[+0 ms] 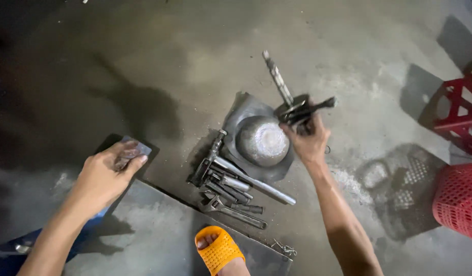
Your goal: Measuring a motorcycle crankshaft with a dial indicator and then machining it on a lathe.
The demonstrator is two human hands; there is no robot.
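Right hand gripping tools above metal bowl

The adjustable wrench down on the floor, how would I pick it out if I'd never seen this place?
Start at the round metal dome on its dark sheet in the middle of the concrete floor. Just to its lower left lies a pile of steel tools. The adjustable wrench lies at the pile's near edge, closest to the orange sandal; unlike the round bars beside it, it is flat with a hooked jaw.

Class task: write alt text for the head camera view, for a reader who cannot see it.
The right hand grips a bundle of metal tools above a domed metal piece on a concrete floor. The left hand holds a small pale block; wrenches lie between them.
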